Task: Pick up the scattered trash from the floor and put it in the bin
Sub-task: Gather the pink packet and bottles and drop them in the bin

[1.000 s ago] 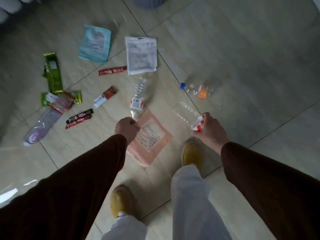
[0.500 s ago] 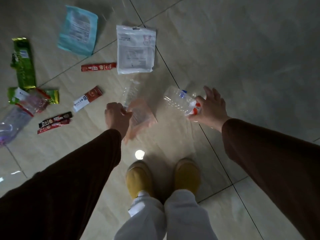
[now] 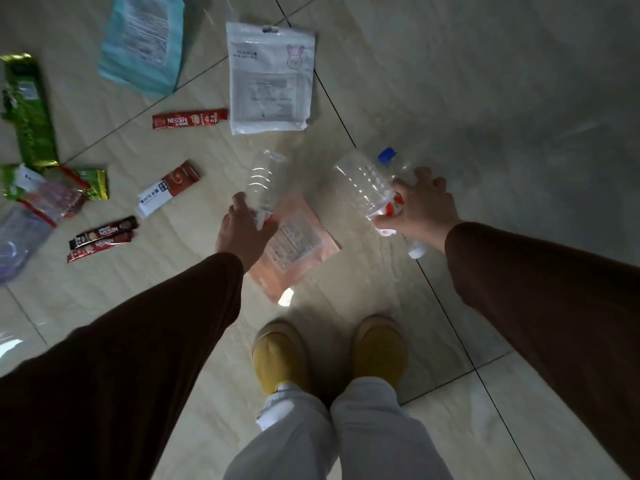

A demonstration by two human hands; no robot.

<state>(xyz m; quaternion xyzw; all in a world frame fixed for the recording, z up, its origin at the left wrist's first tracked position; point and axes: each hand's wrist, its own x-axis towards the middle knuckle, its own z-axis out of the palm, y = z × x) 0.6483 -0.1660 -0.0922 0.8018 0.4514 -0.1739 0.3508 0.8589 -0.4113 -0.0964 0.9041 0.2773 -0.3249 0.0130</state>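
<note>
My left hand point(image 3: 242, 233) grips a pink packet point(image 3: 298, 244) low over the floor. Its fingers rest on the neck end of a clear plastic bottle point(image 3: 265, 178) lying on the tiles. My right hand point(image 3: 424, 209) is shut on a second clear bottle point(image 3: 360, 181) with a red-and-white label, held tilted. The fingertips of that hand reach over a blue-capped bottle point(image 3: 388, 155), mostly hidden behind the held one. The bin is out of view.
More trash lies on the tiled floor: a white rabbit pouch point(image 3: 270, 77), a light-blue packet point(image 3: 145, 39), a red Nescafe stick point(image 3: 190, 119), a brown-white sachet point(image 3: 169, 188), a green wrapper point(image 3: 29, 109), two dark sticks point(image 3: 102, 237). My yellow slippers point(image 3: 280, 355) stand below.
I stepped forward with the packet and the bottle. My left hand came down onto the lying clear bottle. My right hand moved up to the blue-capped bottle.
</note>
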